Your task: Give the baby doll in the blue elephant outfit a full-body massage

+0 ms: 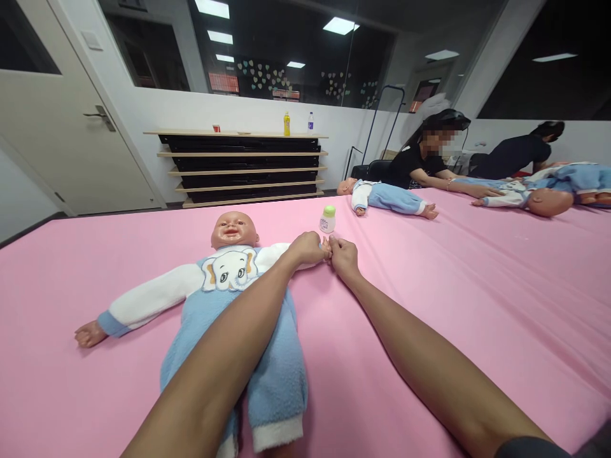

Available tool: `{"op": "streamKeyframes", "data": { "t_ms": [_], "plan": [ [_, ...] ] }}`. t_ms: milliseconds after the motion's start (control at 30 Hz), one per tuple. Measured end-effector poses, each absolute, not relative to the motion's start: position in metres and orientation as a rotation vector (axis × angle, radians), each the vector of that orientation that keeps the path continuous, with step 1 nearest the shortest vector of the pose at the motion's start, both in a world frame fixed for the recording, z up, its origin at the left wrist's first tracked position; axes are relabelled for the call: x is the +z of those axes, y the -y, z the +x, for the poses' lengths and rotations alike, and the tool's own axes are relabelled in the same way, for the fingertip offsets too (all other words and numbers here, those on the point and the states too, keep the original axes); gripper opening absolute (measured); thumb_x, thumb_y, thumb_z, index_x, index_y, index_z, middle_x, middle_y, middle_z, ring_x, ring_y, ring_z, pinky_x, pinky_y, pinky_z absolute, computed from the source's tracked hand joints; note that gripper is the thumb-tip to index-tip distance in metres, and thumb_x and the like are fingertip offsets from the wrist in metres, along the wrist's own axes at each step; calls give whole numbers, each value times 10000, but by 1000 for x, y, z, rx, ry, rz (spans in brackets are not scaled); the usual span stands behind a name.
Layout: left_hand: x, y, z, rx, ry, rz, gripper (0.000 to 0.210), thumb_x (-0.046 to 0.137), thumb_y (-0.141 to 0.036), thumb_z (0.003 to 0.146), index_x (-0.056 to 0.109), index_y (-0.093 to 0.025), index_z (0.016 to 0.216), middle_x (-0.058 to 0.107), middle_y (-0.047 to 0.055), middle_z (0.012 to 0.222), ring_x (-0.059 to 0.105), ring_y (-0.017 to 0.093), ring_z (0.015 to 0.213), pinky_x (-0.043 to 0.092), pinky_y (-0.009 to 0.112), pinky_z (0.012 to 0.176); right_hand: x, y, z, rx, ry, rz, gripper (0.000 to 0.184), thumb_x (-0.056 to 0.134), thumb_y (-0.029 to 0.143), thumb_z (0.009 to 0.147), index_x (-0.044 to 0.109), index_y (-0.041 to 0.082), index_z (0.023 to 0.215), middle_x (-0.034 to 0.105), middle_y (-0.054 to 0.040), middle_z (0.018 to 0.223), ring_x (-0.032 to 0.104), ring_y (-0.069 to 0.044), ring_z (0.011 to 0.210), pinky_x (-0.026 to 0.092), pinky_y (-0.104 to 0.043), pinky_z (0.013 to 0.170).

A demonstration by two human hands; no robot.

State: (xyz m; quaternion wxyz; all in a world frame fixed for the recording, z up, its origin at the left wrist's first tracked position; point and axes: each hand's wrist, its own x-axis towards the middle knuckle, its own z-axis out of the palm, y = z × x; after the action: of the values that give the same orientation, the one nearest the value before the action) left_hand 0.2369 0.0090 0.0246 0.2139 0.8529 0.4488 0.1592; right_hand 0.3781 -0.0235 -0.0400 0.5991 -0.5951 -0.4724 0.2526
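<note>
A baby doll [203, 318] in a blue and white outfit with an elephant face on the chest lies on its back before me. My left hand [307, 249] is closed around the doll's wrist on the right side of the view. Against the doll's small fingers [326, 245], my right hand [344, 259] is pinched shut, its thumb and finger at their tips. My left forearm crosses over the doll's body and hides part of it. Just beyond my hands stands a small white bottle with a green cap [328, 220], touched by neither hand.
Pink cloth [429, 286] covers the table. A second doll [389, 196] lies at the far edge, and another doll [534, 197] lies at right under a co-worker's hands. Two people [405, 166] are on the far right side. Stacked boards [243, 154] stand by the wall.
</note>
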Motion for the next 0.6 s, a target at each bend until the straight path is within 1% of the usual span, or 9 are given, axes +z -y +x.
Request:
{"op": "streamKeyframes", "data": {
  "t_ms": [67, 100, 200, 267, 367, 500, 567, 600],
  "plan": [
    [24, -10, 237, 446, -1254, 2369, 286, 688, -433, 687, 683, -149, 720, 657, 64, 663, 514, 148, 557, 300, 268, 507, -41, 23, 378, 599, 1067, -1376, 571, 415, 684, 883, 602, 190, 666, 618, -52, 533, 571, -192, 488, 427, -295, 481],
    [23, -10, 237, 453, -1262, 2371, 301, 680, -445, 699, 686, -145, 732, 662, 71, 674, 518, 152, 564, 302, 270, 510, -41, 23, 378, 588, 1070, -1374, 569, 415, 683, 883, 611, 187, 684, 637, -57, 560, 585, -194, 509, 440, -294, 496],
    [21, -11, 237, 478, -1282, 2383, 323, 619, -461, 759, 686, -145, 738, 666, 89, 689, 521, 159, 571, 299, 279, 512, -40, 23, 379, 523, 1138, -1363, 466, 568, 625, 824, 663, 172, 776, 707, -70, 713, 630, -200, 636, 472, -281, 566],
    [20, -11, 237, 482, -1285, 2390, 320, 622, -465, 757, 680, -152, 727, 665, 89, 685, 519, 160, 565, 293, 283, 507, -40, 24, 380, 510, 1169, -1371, 415, 622, 574, 793, 686, 164, 794, 720, -69, 755, 633, -197, 672, 474, -273, 591],
    [20, -12, 237, 475, -1295, 2390, 314, 686, -469, 701, 680, -158, 741, 676, 86, 706, 534, 163, 577, 302, 278, 512, -41, 23, 380, 504, 1164, -1412, 415, 579, 560, 816, 679, 169, 719, 701, -56, 682, 609, -187, 617, 449, -270, 563],
    [20, -13, 238, 465, -1303, 2383, 322, 739, -463, 647, 678, -160, 735, 676, 75, 702, 548, 166, 584, 320, 274, 527, -41, 22, 378, 557, 1090, -1432, 518, 466, 643, 861, 637, 187, 686, 644, -44, 566, 572, -187, 511, 418, -279, 499],
    [20, -13, 238, 472, -1299, 2380, 309, 729, -458, 656, 670, -164, 728, 673, 70, 700, 544, 162, 582, 318, 273, 527, -39, 23, 377, 597, 1066, -1424, 548, 430, 667, 871, 628, 187, 699, 641, -45, 567, 567, -186, 491, 423, -285, 500],
    [19, -13, 237, 481, -1298, 2379, 295, 708, -454, 678, 667, -167, 732, 673, 69, 707, 542, 159, 583, 316, 272, 529, -38, 24, 377, 588, 1075, -1426, 537, 450, 665, 865, 632, 184, 708, 654, -49, 591, 575, -186, 509, 428, -285, 515]
  ]
}}
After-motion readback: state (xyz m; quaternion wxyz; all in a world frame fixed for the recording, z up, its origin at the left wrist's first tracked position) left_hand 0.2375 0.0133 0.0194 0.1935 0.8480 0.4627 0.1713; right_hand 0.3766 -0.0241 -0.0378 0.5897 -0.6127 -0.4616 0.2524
